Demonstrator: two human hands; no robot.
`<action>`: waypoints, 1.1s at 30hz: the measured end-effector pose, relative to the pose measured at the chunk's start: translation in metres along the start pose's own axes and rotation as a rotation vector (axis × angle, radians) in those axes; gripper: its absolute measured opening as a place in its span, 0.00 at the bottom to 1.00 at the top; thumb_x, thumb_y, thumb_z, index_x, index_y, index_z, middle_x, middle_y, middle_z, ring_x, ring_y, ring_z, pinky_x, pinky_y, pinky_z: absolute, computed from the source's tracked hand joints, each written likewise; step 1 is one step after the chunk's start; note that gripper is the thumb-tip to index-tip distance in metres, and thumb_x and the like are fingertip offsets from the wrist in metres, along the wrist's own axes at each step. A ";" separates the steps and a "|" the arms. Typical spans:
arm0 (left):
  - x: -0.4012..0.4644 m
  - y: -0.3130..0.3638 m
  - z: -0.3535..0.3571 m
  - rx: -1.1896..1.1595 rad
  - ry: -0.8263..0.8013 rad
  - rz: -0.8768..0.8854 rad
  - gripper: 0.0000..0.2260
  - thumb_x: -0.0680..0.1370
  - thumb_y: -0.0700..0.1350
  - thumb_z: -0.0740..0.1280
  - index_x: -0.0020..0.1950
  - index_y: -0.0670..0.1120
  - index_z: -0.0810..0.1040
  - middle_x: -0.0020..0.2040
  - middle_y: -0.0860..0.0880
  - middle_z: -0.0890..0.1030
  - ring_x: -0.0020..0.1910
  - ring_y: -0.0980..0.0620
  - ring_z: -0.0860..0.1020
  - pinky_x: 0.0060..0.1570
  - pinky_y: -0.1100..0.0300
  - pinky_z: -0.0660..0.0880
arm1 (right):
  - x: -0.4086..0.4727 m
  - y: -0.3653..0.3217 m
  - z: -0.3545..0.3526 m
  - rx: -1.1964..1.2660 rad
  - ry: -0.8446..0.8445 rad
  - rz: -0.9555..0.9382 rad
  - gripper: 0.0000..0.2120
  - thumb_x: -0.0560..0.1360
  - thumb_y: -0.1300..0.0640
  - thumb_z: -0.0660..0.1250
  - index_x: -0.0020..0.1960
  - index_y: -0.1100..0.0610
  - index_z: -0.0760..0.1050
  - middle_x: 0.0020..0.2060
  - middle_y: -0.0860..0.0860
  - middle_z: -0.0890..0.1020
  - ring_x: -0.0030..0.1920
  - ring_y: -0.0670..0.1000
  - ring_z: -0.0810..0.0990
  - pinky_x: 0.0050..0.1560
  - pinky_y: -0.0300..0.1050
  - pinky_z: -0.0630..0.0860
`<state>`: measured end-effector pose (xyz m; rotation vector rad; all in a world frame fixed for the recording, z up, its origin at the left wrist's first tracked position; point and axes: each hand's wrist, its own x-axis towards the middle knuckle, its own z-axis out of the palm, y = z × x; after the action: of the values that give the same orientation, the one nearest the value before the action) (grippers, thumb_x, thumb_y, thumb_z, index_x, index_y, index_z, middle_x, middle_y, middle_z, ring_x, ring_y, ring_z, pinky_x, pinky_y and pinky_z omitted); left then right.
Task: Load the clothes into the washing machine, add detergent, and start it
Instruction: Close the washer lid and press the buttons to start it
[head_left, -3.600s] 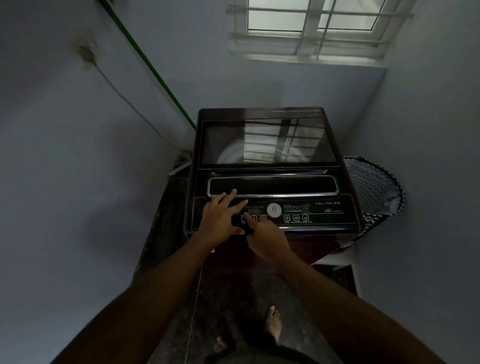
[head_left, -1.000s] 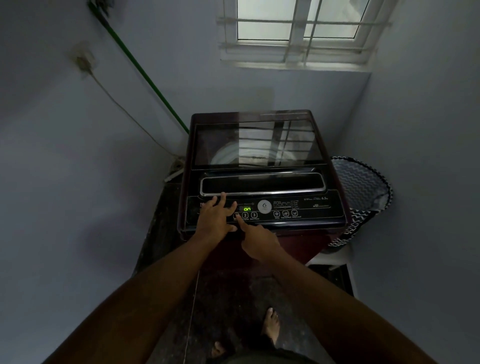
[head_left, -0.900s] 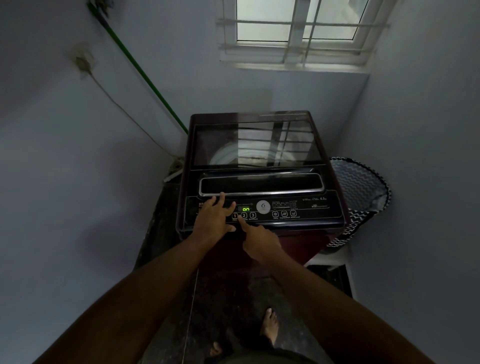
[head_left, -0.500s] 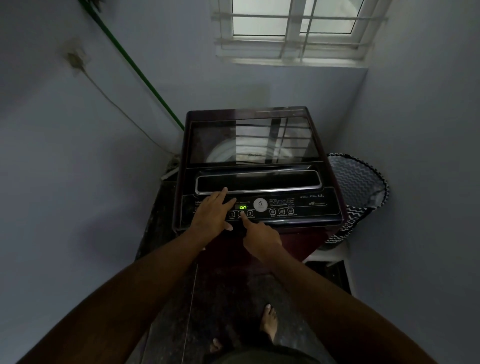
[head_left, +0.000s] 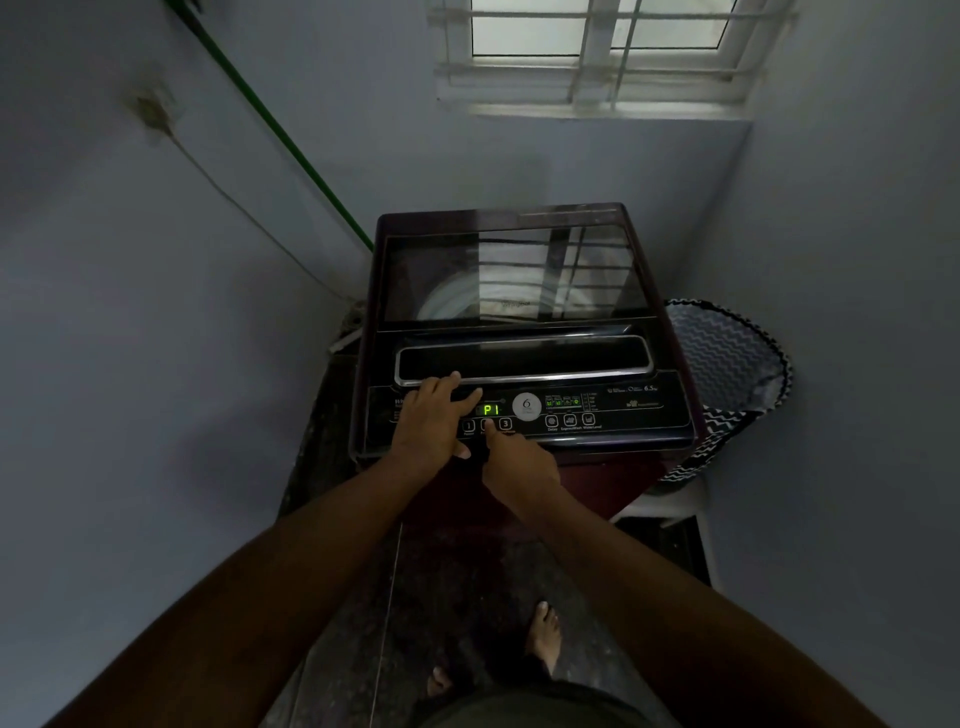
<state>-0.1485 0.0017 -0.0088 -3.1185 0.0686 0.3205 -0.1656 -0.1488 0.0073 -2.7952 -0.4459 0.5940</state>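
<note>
Right hand (head_left: 519, 467), forefinger out on glossy black control panel (head_left: 597, 410); left hand (head_left: 431, 421) flat, fingers spread; washing machine (head_left: 509, 280) lid glass, closed.

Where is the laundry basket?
The laundry basket stands on the right of the washing machine, squeezed between it and the right wall.

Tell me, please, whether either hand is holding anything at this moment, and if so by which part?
Nothing is held. The left hand rests flat on the washing machine's control panel, and the right hand presses a button with its index fingertip.
</note>
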 end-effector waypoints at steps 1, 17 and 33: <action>0.000 0.000 0.000 -0.002 -0.004 -0.006 0.45 0.68 0.55 0.76 0.78 0.58 0.55 0.79 0.45 0.53 0.76 0.43 0.55 0.73 0.45 0.58 | 0.000 0.000 0.001 -0.017 0.003 -0.005 0.31 0.78 0.57 0.59 0.78 0.52 0.53 0.57 0.56 0.79 0.55 0.58 0.79 0.52 0.54 0.77; 0.001 0.007 -0.005 -0.065 -0.056 -0.060 0.46 0.67 0.50 0.78 0.77 0.63 0.55 0.79 0.46 0.52 0.77 0.43 0.53 0.70 0.37 0.62 | 0.012 -0.008 -0.003 -0.035 0.092 -0.065 0.10 0.77 0.56 0.61 0.56 0.58 0.73 0.44 0.53 0.82 0.42 0.54 0.81 0.38 0.45 0.72; 0.000 0.008 -0.006 -0.113 -0.040 -0.072 0.46 0.66 0.48 0.79 0.77 0.63 0.57 0.79 0.46 0.53 0.76 0.42 0.54 0.70 0.39 0.64 | 0.006 -0.016 0.012 0.023 0.202 0.028 0.15 0.77 0.56 0.60 0.63 0.57 0.72 0.43 0.52 0.82 0.41 0.53 0.82 0.38 0.45 0.74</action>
<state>-0.1477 -0.0065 -0.0027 -3.2143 -0.0642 0.3988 -0.1690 -0.1302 -0.0007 -2.8055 -0.3566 0.3155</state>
